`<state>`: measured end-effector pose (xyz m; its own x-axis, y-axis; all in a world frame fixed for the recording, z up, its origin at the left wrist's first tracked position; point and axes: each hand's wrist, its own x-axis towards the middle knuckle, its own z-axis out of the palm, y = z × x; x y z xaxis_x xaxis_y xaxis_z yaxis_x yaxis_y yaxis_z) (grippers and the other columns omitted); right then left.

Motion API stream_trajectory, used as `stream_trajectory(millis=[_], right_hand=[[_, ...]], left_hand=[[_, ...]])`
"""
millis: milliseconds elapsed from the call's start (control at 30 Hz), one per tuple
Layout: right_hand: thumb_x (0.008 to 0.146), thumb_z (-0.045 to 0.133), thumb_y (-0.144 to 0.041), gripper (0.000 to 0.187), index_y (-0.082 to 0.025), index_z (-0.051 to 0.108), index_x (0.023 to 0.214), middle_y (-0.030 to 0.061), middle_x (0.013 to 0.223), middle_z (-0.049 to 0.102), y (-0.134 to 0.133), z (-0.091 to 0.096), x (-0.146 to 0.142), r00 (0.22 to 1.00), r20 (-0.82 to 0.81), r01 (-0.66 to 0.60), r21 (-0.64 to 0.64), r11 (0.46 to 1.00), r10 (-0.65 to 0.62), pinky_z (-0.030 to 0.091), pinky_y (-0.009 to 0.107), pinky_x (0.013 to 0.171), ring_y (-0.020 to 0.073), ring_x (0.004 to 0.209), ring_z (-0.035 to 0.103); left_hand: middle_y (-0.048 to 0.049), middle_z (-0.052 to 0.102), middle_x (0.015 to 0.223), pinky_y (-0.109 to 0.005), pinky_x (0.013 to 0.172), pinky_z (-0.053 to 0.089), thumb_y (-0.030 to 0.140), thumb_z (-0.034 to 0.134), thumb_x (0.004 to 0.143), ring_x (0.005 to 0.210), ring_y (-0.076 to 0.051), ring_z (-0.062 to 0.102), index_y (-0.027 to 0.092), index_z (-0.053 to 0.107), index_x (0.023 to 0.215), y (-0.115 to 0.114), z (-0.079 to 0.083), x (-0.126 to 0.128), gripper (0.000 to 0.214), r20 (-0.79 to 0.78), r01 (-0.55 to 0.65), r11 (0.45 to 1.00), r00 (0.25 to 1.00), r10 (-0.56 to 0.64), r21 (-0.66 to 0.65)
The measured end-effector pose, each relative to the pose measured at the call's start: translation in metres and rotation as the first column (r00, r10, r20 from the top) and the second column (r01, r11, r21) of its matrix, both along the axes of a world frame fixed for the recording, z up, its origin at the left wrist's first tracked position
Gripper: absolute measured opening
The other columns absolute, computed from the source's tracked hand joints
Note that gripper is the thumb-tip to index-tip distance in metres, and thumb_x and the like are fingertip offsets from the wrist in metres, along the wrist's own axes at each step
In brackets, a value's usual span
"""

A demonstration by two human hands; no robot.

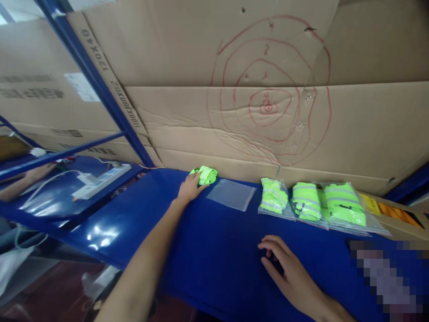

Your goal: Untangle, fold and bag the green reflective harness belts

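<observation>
My left hand (189,188) reaches far across the blue table (214,250) and its fingers close round a rolled neon-green reflective vest (205,175) by the cardboard wall. Just right of the roll lies an empty clear plastic bag (232,194), flat on the table. My right hand (284,268) rests near the front of the table, fingers loosely spread, holding nothing. Further right, three bagged green vests (311,201) lie side by side in a row.
Large cardboard sheets (268,103) with red concentric circles drawn on them back the table. A blue shelf post (100,85) slants at the left. Another person's hand (36,172) shows on the left bench beside a white power strip (100,181). A cardboard box (395,214) sits at the far right.
</observation>
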<state>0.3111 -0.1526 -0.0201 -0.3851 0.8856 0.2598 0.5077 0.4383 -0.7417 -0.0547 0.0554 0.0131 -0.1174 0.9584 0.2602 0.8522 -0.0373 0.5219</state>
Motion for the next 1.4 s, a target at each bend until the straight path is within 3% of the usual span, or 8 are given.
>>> stream_trajectory(millis=[300, 433, 600, 733, 900, 1033, 1267, 1400], right_hand=[[0.105, 0.054, -0.029, 0.021, -0.031, 0.062, 0.125, 0.0055, 0.119, 0.068, 0.004, -0.009, -0.001, 0.999, 0.024, -0.037, 0.009, 0.999, 0.037, 0.061, 0.029, 0.088, 0.0159, 0.094, 0.072], [0.102, 0.061, -0.029, 0.045, -0.030, 0.050, 0.145, 0.0090, 0.134, 0.063, 0.005, -0.006, 0.002, 0.989, -0.025, 0.148, 0.148, 0.978, -0.146, 0.061, 0.033, 0.095, 0.0188, 0.108, 0.070], [0.097, 0.066, -0.020, 0.048, -0.029, 0.053, 0.142, 0.0087, 0.132, 0.061, -0.001, 0.002, 0.007, 0.920, -0.137, 0.383, 0.507, 0.772, -0.367, 0.057, 0.038, 0.104, 0.0231, 0.123, 0.063], [0.090, 0.078, -0.036, 0.077, -0.027, 0.041, 0.157, 0.0138, 0.150, 0.052, -0.007, 0.004, 0.000, 0.949, 0.010, 0.283, 0.414, 0.865, -0.315, 0.054, 0.044, 0.110, 0.0311, 0.137, 0.055], [0.087, 0.081, -0.035, 0.087, -0.031, 0.035, 0.160, 0.0135, 0.161, 0.044, -0.004, 0.001, 0.001, 0.927, -0.103, 0.372, 0.133, 0.919, -0.360, 0.048, 0.050, 0.116, 0.0348, 0.147, 0.048], [0.087, 0.082, -0.035, 0.063, -0.031, 0.054, 0.144, 0.0083, 0.140, 0.066, 0.000, 0.010, 0.008, 0.852, -0.284, 0.399, -0.194, 0.896, -0.440, 0.054, 0.041, 0.107, 0.0284, 0.128, 0.065], [0.073, 0.092, -0.044, 0.071, -0.022, 0.066, 0.136, 0.0105, 0.122, 0.079, 0.018, 0.039, 0.015, 0.449, -0.496, 0.166, -0.771, 0.614, -0.744, 0.060, 0.040, 0.089, 0.0327, 0.107, 0.076], [0.068, 0.093, -0.043, 0.052, -0.016, 0.078, 0.110, 0.0106, 0.106, 0.083, 0.027, 0.041, 0.021, 0.299, -0.471, 0.108, -0.847, 0.520, -0.830, 0.061, 0.038, 0.081, 0.0303, 0.093, 0.079]], left_hand=[[-0.0143, 0.068, 0.130, -0.047, 0.100, 0.058, 0.060, 0.050, 0.104, 0.115, -0.028, 0.068, 0.013, 0.059, 0.137, -0.039, 0.017, 0.014, 0.059, 0.571, -0.064, 0.974, 0.818, -0.073, 0.217], [-0.0173, 0.076, 0.118, -0.040, 0.095, 0.059, 0.083, 0.048, 0.092, 0.109, -0.032, 0.072, 0.008, 0.066, 0.131, -0.072, 0.027, 0.074, 0.086, 0.751, 0.153, 0.972, 0.616, -0.237, 0.180], [-0.0124, 0.078, 0.116, -0.036, 0.095, 0.059, 0.069, 0.064, 0.092, 0.105, -0.028, 0.073, 0.013, 0.073, 0.124, -0.127, 0.011, 0.156, 0.065, 0.869, 0.386, 0.918, 0.422, -0.260, 0.087], [-0.0112, 0.076, 0.122, -0.034, 0.096, 0.058, 0.063, 0.063, 0.096, 0.105, -0.026, 0.072, 0.015, 0.067, 0.134, -0.157, -0.013, 0.181, 0.062, 0.933, 0.558, 0.830, 0.297, -0.201, 0.001], [-0.0044, 0.077, 0.103, -0.026, 0.080, 0.054, 0.050, 0.077, 0.089, 0.089, -0.020, 0.070, 0.019, 0.065, 0.128, -0.164, -0.020, 0.174, 0.052, 0.829, 0.745, 0.666, 0.388, -0.402, -0.025], [-0.0036, 0.075, 0.092, -0.025, 0.077, 0.052, 0.046, 0.061, 0.101, 0.083, -0.018, 0.068, 0.018, 0.071, 0.107, -0.157, -0.015, 0.165, 0.030, 0.759, 0.734, 0.678, 0.461, -0.459, -0.036], [-0.0063, 0.079, 0.113, -0.031, 0.087, 0.056, 0.056, 0.068, 0.093, 0.103, -0.026, 0.071, 0.018, 0.074, 0.119, -0.127, -0.005, 0.146, 0.047, 0.880, 0.602, 0.753, 0.470, -0.065, -0.266], [-0.0083, 0.077, 0.114, -0.039, 0.092, 0.057, 0.056, 0.062, 0.095, 0.105, -0.030, 0.072, 0.018, 0.071, 0.121, -0.106, -0.003, 0.133, 0.047, 0.670, 0.575, 0.763, 0.694, -0.265, -0.294]])
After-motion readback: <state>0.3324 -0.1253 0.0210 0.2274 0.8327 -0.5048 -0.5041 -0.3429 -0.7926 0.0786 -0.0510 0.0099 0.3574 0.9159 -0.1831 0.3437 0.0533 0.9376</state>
